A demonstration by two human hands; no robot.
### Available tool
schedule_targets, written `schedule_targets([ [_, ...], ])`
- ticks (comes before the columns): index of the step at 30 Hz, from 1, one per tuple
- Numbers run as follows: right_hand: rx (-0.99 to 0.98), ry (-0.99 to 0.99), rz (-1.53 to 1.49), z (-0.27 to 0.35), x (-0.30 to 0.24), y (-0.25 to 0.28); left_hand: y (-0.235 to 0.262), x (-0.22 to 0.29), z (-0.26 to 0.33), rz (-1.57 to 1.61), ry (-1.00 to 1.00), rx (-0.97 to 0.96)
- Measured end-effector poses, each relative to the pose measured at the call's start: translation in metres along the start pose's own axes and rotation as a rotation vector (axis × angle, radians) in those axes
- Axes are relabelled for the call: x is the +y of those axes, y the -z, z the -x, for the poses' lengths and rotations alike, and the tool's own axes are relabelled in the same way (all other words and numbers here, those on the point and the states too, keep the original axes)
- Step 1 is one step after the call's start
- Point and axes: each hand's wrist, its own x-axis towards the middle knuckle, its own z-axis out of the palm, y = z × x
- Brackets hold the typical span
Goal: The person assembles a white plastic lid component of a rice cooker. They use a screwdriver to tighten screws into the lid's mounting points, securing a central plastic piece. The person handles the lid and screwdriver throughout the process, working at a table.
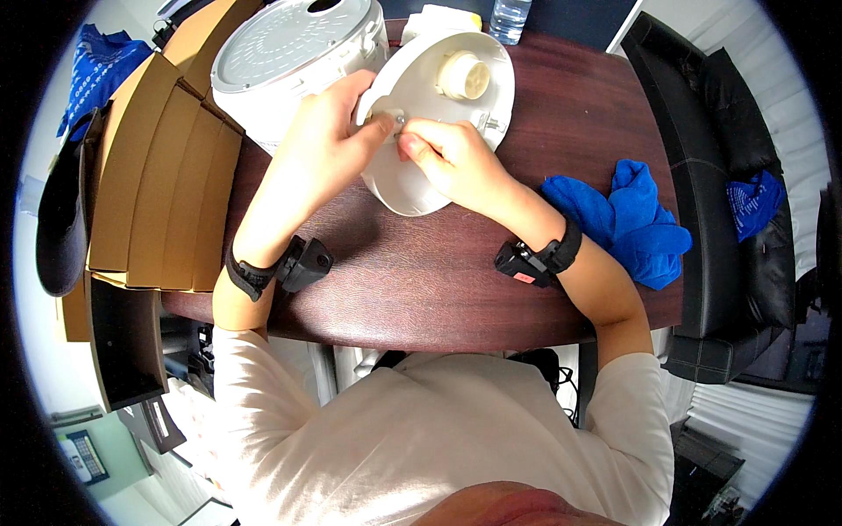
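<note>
A white, bowl-shaped plastic cover (408,186) is tilted up over the table, its hollow inside facing me. A cream round fitting (463,75) sits inside it, with a small metal part near the right edge. My left hand (338,131) grips the cover's left edge, thumb on the inside and fingers mostly hidden behind. My right hand (452,158) is closed in a pinch against the inner wall, close to the left thumb. A small shiny metal piece shows between the two hands. Whatever the right fingertips hold is hidden.
Behind my left hand stands a white drum-shaped appliance (294,53) with a grey patterned top. Cardboard boxes (158,175) line the table's left side. A blue cloth (627,223) lies at the right, and a water bottle (510,19) stands at the back.
</note>
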Motion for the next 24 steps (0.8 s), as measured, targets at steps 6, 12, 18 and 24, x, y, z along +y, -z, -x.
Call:
schedule_targets([
  [6,0.078,0.030,0.037,-0.001,0.001,-0.003,0.000,0.002,0.000,0.012,0.044,-0.013],
  [12,0.149,-0.121,0.004,0.004,-0.019,-0.003,-0.004,-0.005,-0.001,-0.029,-0.059,0.061],
  [18,0.276,0.155,0.226,0.005,-0.015,-0.009,-0.004,-0.003,-0.001,-0.036,-0.070,0.061],
  [24,0.222,0.076,0.161,0.004,-0.013,-0.010,-0.004,0.000,0.001,-0.013,-0.056,0.070],
])
